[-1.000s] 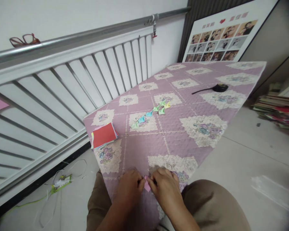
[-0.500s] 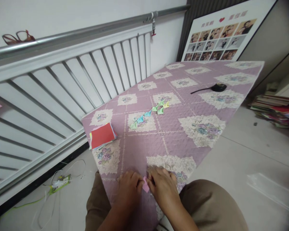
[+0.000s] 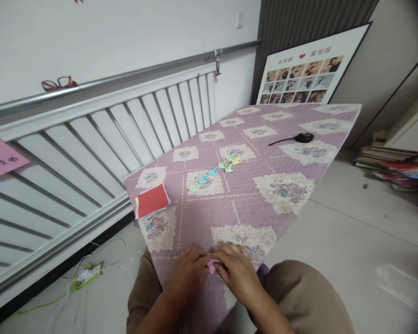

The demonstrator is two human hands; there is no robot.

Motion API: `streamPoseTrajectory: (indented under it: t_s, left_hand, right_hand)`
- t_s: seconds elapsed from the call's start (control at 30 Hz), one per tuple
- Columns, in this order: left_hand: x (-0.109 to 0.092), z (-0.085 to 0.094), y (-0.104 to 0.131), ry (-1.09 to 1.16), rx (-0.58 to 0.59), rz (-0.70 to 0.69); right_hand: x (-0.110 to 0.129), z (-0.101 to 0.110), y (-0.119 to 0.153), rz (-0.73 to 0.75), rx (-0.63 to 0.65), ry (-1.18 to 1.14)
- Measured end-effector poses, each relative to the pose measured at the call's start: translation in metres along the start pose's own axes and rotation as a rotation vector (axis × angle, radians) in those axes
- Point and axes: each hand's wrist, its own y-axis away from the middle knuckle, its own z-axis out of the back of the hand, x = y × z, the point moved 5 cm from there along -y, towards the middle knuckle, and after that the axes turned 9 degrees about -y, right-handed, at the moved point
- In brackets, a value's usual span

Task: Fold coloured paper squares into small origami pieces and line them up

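Note:
A small folded piece of pink paper [image 3: 212, 266] lies at the near end of the table, pinched between my two hands. My left hand [image 3: 192, 266] has its fingers closed on the paper's left side. From the other side my right hand [image 3: 232, 265] grips it with thumb and fingers, hiding part of its upper edge. Farther up the cloth sits a row of small folded paper pieces [image 3: 213, 171] in green, blue and yellow. To the left is a stack of coloured paper sheets [image 3: 153, 201], red on top.
The table [image 3: 209, 215] has a purple floral cloth. A black round object with a strap [image 3: 304, 138] lies at the far right. A white radiator [image 3: 101, 144] runs along the left side, with glasses [image 3: 60, 83] above. A power strip [image 3: 87, 276] with cables is on the floor.
My view has tilted up and shifted a little left, showing more wall. My hands have drawn closer together over the pink paper, and less of it shows.

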Motion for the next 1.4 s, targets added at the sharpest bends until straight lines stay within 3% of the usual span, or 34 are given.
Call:
streamPoseTrajectory:
  t_s: [0.33,0.87,1.07,1.27,1.4]
  left_hand:
    - [0.008,0.006,-0.005,0.114,0.089,-0.072]
    - [0.009,0.007,-0.003,0.175,-0.050,-0.051]
    - [0.005,0.012,0.000,0.276,-0.139,0.083]
    - [0.004,0.005,-0.002,0.404,-0.015,0.212]
    - [0.006,0.000,-0.004,0.361,0.066,0.266]
  right_hand:
    - [-0.005,0.000,0.005,0.028,0.023,-0.052]
    - [0.001,-0.003,0.003,0.003,-0.096,0.059]
    - [0.003,-0.002,0.002,0.030,-0.111,-0.016]
    - [0.002,0.000,0.001,0.056,-0.077,-0.164]
    - [-0.001,-0.003,0.000,0.033,-0.051,-0.163]
